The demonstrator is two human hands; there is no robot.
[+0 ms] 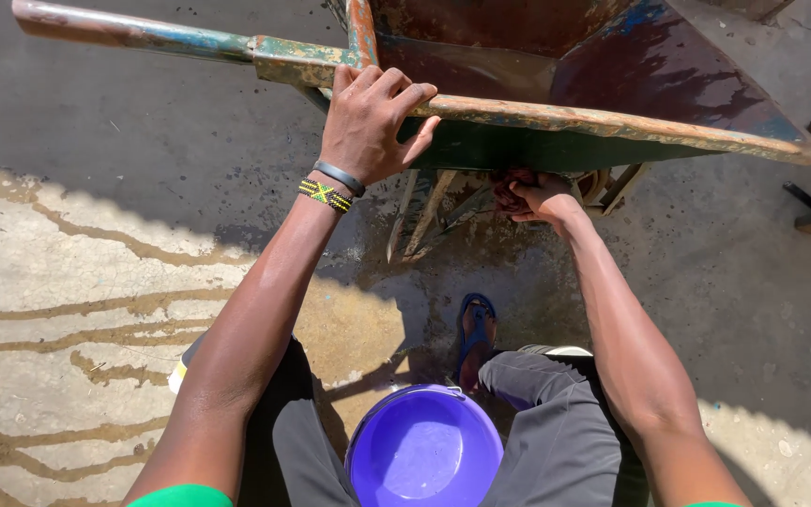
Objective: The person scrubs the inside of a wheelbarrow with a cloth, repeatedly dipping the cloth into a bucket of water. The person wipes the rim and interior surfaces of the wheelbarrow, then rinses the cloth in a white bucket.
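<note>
Two hands: both are on a rusty, blue-painted metal wheelbarrow (612,84) tipped on its side at the far edge of the scene.
Left hand: the left hand (368,117) is clamped over the barrow's rusted rim (556,117), fingers curled over the top edge, thumb on the near face; it seems to be steadying the tub.
Right hand: the right hand (542,199) reaches under the rim and is closed around a dark reddish rag (512,188), pressed against the underside by the frame struts (424,211).
Step in hand: by my judgement, scrubbing the underside while the tub is braced.
Next move: it likely calls for a firm hold on the rim so the barrow does not rock as the rag rubs.
Nearby: a round purple plastic basin (424,449) sits at the near edge between the person's knees, with a blue sandal (477,324) just beyond it.
Ground: wet concrete floor (77,282) with muddy runoff streaks on the left.
In the way: the struts crowd the right hand; the long handle (133,31) juts far left.
</note>
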